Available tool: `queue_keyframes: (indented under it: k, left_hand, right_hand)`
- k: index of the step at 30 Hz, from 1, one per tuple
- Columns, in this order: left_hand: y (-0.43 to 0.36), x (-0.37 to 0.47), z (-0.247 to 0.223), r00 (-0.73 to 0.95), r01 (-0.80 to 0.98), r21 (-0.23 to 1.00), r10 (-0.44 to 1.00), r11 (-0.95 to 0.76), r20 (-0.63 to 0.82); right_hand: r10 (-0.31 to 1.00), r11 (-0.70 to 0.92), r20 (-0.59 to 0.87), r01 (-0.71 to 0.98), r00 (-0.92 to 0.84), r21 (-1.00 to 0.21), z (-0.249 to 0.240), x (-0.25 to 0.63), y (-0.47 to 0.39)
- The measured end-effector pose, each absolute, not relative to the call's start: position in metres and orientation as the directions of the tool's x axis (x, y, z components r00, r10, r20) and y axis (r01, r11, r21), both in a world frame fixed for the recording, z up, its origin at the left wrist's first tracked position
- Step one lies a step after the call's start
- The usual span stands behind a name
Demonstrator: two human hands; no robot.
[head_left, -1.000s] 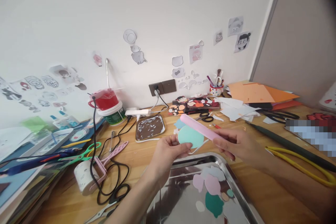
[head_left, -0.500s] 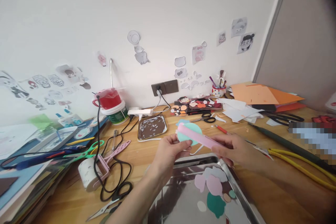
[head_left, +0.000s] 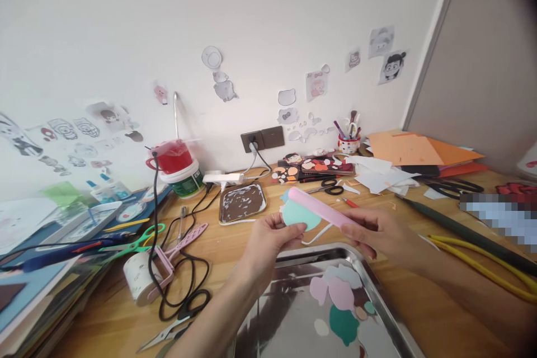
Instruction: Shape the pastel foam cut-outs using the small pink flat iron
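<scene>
My left hand (head_left: 274, 235) pinches the lower left edge of a mint-green cutout (head_left: 300, 215), which has a small blue piece at its upper left. My right hand (head_left: 363, 229) is closed on the near end of a long pink tool (head_left: 321, 207), whose far end overlaps the cutout's top edge. A thin pale cord or strip hangs below the tool. Under both hands lies a metal tray (head_left: 348, 251) with a pink cutout (head_left: 341, 293), a dark green cutout (head_left: 344, 324) and several other pieces.
Black-handled scissors (head_left: 197, 303), a white roll (head_left: 140, 279) and looped black cable lie left of the tray. Beyond it sit a brown tray (head_left: 242, 203) and a green-and-white bucket (head_left: 184, 179). Orange paper (head_left: 403, 150) and yellow handles (head_left: 482, 265) are at the right.
The pink tool has shifted slightly right and up, from across the mint-green cutout to its upper edge. My right hand has moved a little right with it. My left hand keeps its pinch.
</scene>
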State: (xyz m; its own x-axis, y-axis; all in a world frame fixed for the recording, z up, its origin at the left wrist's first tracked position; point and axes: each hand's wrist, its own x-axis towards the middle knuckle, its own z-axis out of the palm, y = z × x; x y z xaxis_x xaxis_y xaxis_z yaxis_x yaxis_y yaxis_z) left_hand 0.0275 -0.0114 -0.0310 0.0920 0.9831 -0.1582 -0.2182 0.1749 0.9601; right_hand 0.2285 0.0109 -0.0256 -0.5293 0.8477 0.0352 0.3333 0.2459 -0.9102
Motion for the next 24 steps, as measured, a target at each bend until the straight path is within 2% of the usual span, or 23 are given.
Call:
queue_keyframes:
  k: [6, 11, 18, 24]
  left_hand:
    - [-0.011, 0.025, -0.028, 0.052, -0.195, 0.968, 0.987, 0.161, -0.153]
    - [-0.009, 0.024, -0.027, 0.034, -0.205, 0.961, 0.983, 0.183, -0.18]
    - [-0.009, 0.027, -0.031, 0.037, -0.216, 0.958, 0.982, 0.189, -0.185]
    - [-0.015, 0.038, -0.03, 0.072, -0.192, 0.952, 0.971, 0.238, -0.229]
  right_hand:
    - [0.88, 0.216, 0.044, 0.316, -0.473, -0.924, -0.026, 0.234, 0.017]
    - [0.937, 0.172, 0.077, 0.257, -0.34, -0.951, -0.025, 0.243, 0.024]
    - [0.825, 0.187, -0.014, 0.298, -0.564, -0.936, -0.031, 0.232, 0.019]
    - [0.818, 0.204, -0.033, 0.344, -0.574, -0.916, -0.037, 0.223, 0.01]
